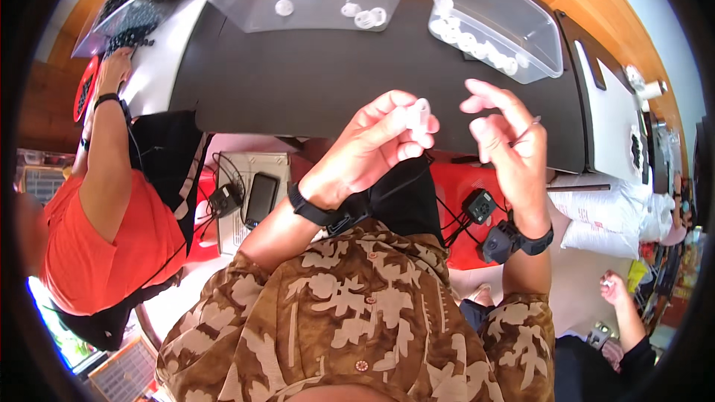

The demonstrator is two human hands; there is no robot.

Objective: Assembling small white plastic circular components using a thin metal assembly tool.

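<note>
Between the thumb and fingertips of my left hand (365,138) is a small white plastic piece (421,112), rounded in outline; its exact kind is not clear. To its right, my right hand (518,145) is raised with thumb and fingers apart, holding nothing that I can see. Both hands are above the near edge of the dark table (298,74). Beyond them stands a large clear bin (253,11) with several loose white plastic pieces. Farther right, a smaller clear bin (495,18) holds more small white pieces gathered along its near side.
At the left, a person in a red shirt (123,234) reaches toward small black pieces (132,39) near a clear bin. White sacks (603,216) lie right of the table. Another person's hand (614,288) shows at lower right. Cabled black boxes (479,206) hang near my wrists.
</note>
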